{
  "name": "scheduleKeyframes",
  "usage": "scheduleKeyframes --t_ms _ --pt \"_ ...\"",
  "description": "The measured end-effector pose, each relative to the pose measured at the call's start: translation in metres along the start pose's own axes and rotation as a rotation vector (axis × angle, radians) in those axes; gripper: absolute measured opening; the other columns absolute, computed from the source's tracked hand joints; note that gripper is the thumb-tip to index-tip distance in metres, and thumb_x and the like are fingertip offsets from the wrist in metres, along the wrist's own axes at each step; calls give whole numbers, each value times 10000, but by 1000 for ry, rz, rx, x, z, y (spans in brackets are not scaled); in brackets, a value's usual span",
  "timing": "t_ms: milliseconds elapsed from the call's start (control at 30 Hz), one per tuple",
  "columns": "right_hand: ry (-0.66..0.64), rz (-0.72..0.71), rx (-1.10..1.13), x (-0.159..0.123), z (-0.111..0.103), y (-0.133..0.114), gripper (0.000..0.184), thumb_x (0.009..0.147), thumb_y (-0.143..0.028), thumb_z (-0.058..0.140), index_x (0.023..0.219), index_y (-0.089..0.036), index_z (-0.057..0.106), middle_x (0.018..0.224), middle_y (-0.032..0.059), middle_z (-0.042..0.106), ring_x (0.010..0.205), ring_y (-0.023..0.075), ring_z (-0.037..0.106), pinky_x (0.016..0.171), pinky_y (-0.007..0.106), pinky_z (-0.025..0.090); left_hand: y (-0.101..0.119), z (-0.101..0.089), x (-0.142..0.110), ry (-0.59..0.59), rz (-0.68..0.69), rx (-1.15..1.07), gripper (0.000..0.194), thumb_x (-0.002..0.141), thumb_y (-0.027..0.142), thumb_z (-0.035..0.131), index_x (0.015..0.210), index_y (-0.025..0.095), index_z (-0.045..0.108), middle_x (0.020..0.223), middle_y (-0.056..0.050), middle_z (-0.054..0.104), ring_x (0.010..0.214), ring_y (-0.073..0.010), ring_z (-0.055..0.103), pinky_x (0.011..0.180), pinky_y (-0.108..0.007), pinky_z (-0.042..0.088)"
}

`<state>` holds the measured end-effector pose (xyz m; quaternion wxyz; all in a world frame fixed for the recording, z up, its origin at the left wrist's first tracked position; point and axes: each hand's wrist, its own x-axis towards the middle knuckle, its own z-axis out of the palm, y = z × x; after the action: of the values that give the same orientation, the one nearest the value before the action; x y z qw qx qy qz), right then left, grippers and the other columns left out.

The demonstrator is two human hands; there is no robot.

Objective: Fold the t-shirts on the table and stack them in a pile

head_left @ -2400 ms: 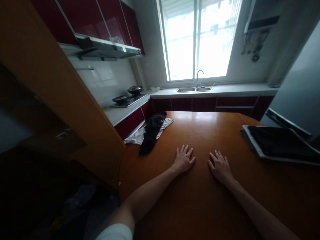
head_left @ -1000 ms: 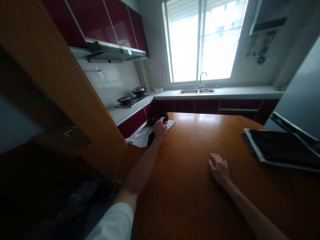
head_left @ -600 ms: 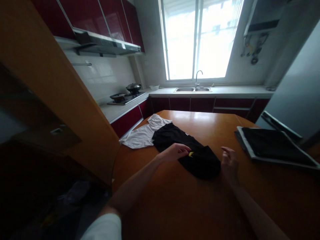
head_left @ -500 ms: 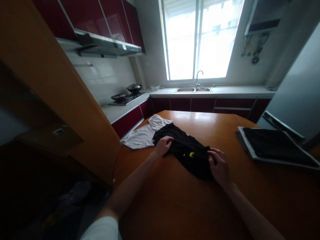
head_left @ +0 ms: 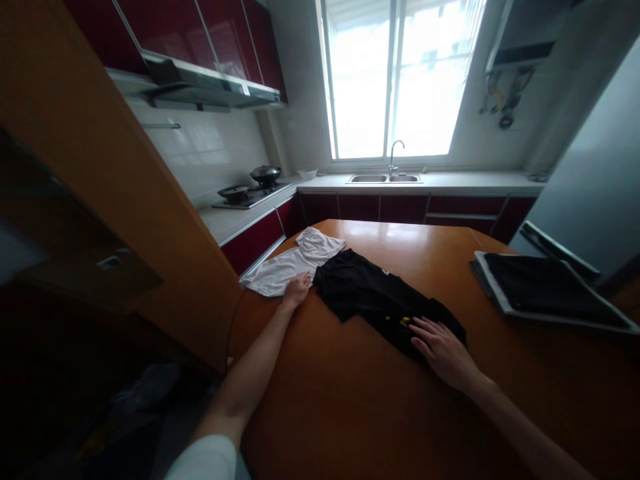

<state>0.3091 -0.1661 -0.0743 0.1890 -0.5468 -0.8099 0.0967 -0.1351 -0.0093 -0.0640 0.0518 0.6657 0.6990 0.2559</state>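
A black T-shirt [head_left: 367, 283] with a small yellow print lies folded lengthwise, slanting across the wooden table [head_left: 320, 400]. My right hand [head_left: 443, 350] rests flat on its near right end, fingers spread and beside the yellow print. To the left, a white T-shirt [head_left: 277, 270] lies spread out, its right side meeting the black one. My left hand [head_left: 299, 290] is at the near edge of the white shirt, just left of the black cloth; its fingers look stretched out and touch the white fabric.
A stack of dark folded cloth with a pale border [head_left: 545, 287] lies at the table's right side. Behind the table are a counter with a sink [head_left: 385, 179] and a stove with a lidded pan [head_left: 265, 175]. A wooden panel [head_left: 165, 220] stands close on the left.
My left hand has let go of the black shirt and moved left to the white one. The black shirt has shifted right and lies flatter; my right hand has opened onto it.
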Motion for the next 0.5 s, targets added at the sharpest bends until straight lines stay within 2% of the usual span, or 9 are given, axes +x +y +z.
scheduleKeyframes --t_ms 67,133,233,333,500 --pt "35 69 5 -17 -12 18 491 1030 -484 344 1201 -237 732 1349 74 660 1292 264 560 1127 447 373 0 1 0 6 2 21 379 989 239 455 1310 146 633 1352 -121 647 1263 -230 589 1098 -321 424" --pt "93 192 -78 -32 -23 34 551 1038 -486 292 968 -220 769 1133 100 737 1071 267 661 961 411 475 3 1 3 27 6 44 391 959 226 499 1317 134 628 1384 -142 613 1304 -258 548 1133 -350 392" --pt "205 359 -307 -46 -30 48 584 1039 -494 253 763 -216 687 890 105 710 821 268 649 732 395 469 17 2 15 44 42 67 406 939 220 523 1330 175 622 1471 -119 532 1385 -270 453 1184 -376 323" --pt "300 382 -387 -50 -26 48 535 1044 -468 253 816 -209 662 884 100 686 818 269 621 700 385 434 36 10 37 -5 97 74 350 928 226 538 1245 208 684 1471 -88 531 1386 -258 445 1178 -356 329" --pt "331 344 -325 -50 -17 47 503 1044 -458 268 886 -204 672 944 101 690 885 271 600 773 390 429 56 24 75 -102 119 63 278 857 163 586 1057 232 765 1359 -64 635 1305 -241 533 1125 -332 383"
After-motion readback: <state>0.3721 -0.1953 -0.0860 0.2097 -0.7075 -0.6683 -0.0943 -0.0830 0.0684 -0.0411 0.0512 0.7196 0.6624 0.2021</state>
